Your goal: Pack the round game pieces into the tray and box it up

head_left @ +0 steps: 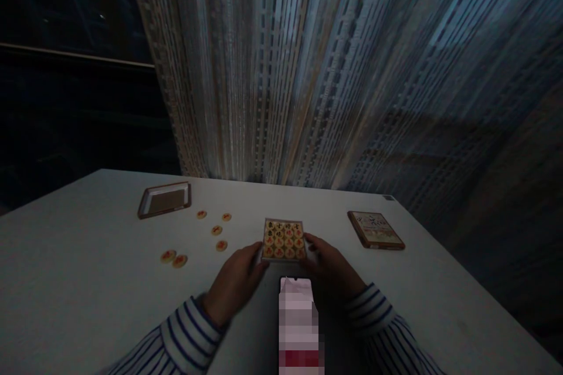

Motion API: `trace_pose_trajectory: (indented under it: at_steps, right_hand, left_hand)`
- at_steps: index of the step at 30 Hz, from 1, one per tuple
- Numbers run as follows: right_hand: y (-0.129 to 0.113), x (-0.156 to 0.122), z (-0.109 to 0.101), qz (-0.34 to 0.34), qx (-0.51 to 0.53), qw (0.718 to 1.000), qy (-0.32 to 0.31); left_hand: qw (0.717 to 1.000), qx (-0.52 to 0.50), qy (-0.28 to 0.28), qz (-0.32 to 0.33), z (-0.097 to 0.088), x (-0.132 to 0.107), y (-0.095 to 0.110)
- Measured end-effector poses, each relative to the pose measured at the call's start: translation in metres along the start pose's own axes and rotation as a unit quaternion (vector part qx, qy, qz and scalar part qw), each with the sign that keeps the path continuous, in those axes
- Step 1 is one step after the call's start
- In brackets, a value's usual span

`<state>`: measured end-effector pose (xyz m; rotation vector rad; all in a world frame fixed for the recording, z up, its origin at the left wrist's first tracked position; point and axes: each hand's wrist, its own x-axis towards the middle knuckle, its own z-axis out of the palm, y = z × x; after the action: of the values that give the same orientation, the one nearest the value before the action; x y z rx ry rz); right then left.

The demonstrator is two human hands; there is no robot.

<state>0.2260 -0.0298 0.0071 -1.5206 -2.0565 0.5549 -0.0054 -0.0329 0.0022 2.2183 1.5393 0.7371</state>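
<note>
Left hand and right hand, half-curled, grip the box at opposite sides, likely steadying its pieces.

We see long striped sleeves on both arms, the left sleeve and the right sleeve alike. Their cloth looks whitish, greyed by the dim light, and we make out narrow dark blue stripes running lengthwise along the forearms. At the left cuff and the right cuff we find the stripes turned crosswise, circling the wrists. Beyond the cuffs, our left hand and right hand are bare.
</note>
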Motion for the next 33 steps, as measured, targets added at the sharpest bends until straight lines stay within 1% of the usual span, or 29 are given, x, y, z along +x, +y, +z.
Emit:
trace_pose_trajectory:
  at_steps: [2,6,10,14,21,26,29,33]
  right_hand:
    - [0.005,-0.001,0.003,-0.016,-0.002,1.0,0.004]
    - [0.009,-0.001,0.006,-0.021,-0.019,1.0,0.009]
    - [0.004,-0.002,0.005,-0.009,-0.02,1.0,0.004]
    - [0.0,-0.001,0.003,0.002,-0.015,1.0,-0.003]
    - [0.003,-0.001,0.006,-0.013,-0.023,1.0,0.004]
    - [0.0,-0.002,0.006,-0.002,-0.036,0.999,0.01]
    - [-0.002,-0.002,0.006,-0.009,-0.027,0.999,0.025]
    - [-0.004,-0.002,0.006,0.002,-0.004,0.999,0.044]
  left_hand:
    - [1.0,-0.014,-0.003,0.007,0.002,0.0,0.0]
    - [0.999,-0.032,-0.002,0.01,0.001,0.002,0.0]
    - [0.999,-0.039,-0.006,0.007,0.001,0.003,-0.002]
    - [0.999,-0.035,0.002,-0.001,0.002,0.003,-0.002]
    - [0.999,-0.039,0.002,-0.013,0.001,0.003,-0.002]
    - [0.999,-0.04,0.007,-0.008,-0.002,0.002,0.001]
    - [0.999,-0.048,0.017,-0.012,-0.004,0.002,0.002]
    - [0.996,-0.07,0.051,-0.023,-0.003,0.002,0.0]
